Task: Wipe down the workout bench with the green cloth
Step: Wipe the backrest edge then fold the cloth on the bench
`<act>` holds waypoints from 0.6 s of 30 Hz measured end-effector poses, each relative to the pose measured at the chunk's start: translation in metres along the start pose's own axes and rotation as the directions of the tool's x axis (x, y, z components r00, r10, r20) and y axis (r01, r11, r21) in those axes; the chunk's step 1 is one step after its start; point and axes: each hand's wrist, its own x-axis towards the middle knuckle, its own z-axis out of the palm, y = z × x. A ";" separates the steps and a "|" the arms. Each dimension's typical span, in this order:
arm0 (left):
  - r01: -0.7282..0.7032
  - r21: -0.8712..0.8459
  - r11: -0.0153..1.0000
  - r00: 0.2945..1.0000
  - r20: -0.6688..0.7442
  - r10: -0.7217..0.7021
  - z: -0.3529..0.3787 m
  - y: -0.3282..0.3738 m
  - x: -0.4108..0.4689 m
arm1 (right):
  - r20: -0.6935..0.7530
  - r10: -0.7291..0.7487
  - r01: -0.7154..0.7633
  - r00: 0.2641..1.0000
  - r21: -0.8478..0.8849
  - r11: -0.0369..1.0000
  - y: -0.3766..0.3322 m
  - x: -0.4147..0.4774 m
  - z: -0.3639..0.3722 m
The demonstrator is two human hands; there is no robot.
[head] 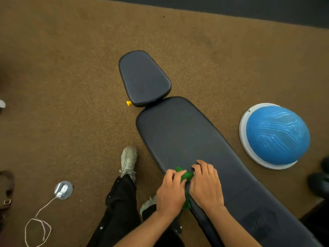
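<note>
1. No brand name or lettering can be read; the blue rubber half-dome balance trainer [276,135] shows only raised wavy lines on its skin.
2. The long black padded workout bench [179,132] runs across brown carpet floor [62,68], its separate seat pad at the far end with a small yellow knob [128,103] beside it.
3. The blue dome sits on the carpet right of the bench, apart from it. On the left lie a round silver floor outlet [63,189] with a white cable [38,227], and a grey laced shoe [128,161] just beside the bench edge.
4. The crumpled green cloth [187,175] lies on the bench's near left edge, between both hands.
5. The left hand [170,191] has its fingers curled, gripping the cloth.
6. The right hand [206,184] presses the cloth with fingers bent, their tips also touching the padding.
</note>
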 end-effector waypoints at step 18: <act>-0.324 -0.006 0.946 0.897 0.316 0.309 -0.003 0.033 0.064 | -0.050 0.665 -0.660 0.745 0.089 0.746 0.055 0.039 -0.050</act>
